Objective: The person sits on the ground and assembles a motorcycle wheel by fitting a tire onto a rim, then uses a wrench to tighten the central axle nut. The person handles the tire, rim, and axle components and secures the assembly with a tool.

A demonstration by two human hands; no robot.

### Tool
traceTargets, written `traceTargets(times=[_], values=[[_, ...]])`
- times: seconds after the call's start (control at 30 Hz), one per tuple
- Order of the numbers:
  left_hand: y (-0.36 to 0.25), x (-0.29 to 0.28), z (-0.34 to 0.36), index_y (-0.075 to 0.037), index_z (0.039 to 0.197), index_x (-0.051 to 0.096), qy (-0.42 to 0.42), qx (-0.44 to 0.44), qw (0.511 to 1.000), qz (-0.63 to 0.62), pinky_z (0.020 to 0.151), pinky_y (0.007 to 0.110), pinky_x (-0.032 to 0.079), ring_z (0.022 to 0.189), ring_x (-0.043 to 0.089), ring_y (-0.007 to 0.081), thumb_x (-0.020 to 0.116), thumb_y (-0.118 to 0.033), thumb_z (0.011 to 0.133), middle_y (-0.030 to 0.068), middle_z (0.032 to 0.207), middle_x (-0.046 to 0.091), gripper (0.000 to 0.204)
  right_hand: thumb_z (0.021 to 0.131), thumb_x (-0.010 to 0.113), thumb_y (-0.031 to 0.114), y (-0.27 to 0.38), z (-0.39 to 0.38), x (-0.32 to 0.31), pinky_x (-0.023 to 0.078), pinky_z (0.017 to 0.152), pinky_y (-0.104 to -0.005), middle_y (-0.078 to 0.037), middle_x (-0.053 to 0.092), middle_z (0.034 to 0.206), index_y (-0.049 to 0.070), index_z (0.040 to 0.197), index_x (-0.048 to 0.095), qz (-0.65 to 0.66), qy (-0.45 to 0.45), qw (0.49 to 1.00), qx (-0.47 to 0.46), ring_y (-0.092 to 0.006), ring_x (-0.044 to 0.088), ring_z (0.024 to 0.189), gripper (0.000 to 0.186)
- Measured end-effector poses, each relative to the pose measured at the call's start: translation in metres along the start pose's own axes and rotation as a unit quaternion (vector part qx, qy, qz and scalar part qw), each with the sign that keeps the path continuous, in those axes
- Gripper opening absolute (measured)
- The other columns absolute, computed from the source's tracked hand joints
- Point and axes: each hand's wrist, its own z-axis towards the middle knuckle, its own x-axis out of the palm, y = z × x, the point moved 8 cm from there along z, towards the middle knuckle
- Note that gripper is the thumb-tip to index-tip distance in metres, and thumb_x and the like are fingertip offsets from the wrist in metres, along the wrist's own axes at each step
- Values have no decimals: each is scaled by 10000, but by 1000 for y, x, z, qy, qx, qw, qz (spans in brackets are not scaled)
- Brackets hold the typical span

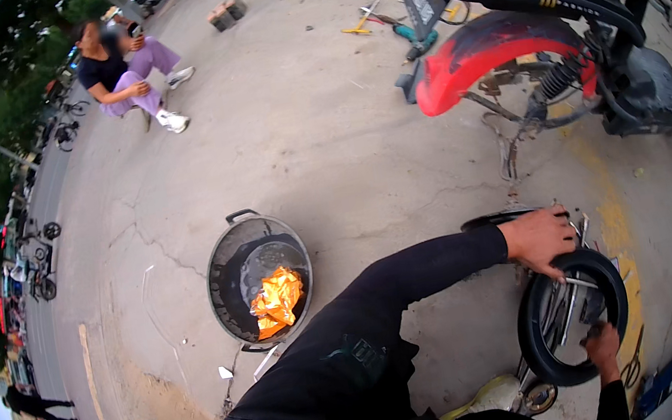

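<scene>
My left hand (540, 241) reaches over the upper edge of a black tire (534, 337), its thumb stretched down apart from the fingers. Metal tools lie under and beside it, and I see nothing held in it. On the tire's lower right side, my right hand (603, 346) is closed around the rim of the tire. Inside the ring show silver metal rods (567, 316), which look like wrenches or levers. The tire lies tilted over these tools on the ground. My black left sleeve (415, 276) crosses the middle of the view.
A dark basin (211, 289) holding crumpled orange foil (278, 301) stands left. A red and black scooter (495, 56) without its rear wheel stands upper right; a teal drill (417, 43) lies behind it. Scissors (634, 361) and a blue tool (665, 380) lie lower right. A seated person (127, 78) is far left.
</scene>
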Motion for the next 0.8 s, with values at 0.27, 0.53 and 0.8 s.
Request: traceTargets(times=[0.27, 0.53, 0.8], values=[[15, 3, -19, -81, 919, 577, 4, -19, 998, 57, 950, 410, 449, 963, 611, 282, 691, -352, 852, 92, 928, 602, 302, 780, 845, 371, 154, -21, -19, 531, 822, -336, -181, 710, 956, -82, 1116, 654, 163, 291, 943, 10, -241, 702, 910, 596], [17, 8, -25, -51, 1165, 621, 24, -42, 999, 13, 998, 448, 454, 1077, 609, 331, 700, -197, 874, 125, 1071, 643, 336, 987, 553, 563, 323, -96, 97, 514, 950, -443, -255, 714, 1026, -82, 1549, 225, 283, 457, 807, -245, -376, 664, 1092, 916], [17, 6, -13, -71, 1243, 581, 62, -58, 994, 62, 1126, 463, 405, 1185, 589, 308, 651, -187, 927, 106, 1222, 631, 344, 933, 560, 209, 103, -8, 42, 475, 1006, -491, -163, 620, 1328, 38, 1225, 660, -494, -20, 823, -280, -330, 522, 1309, 353]])
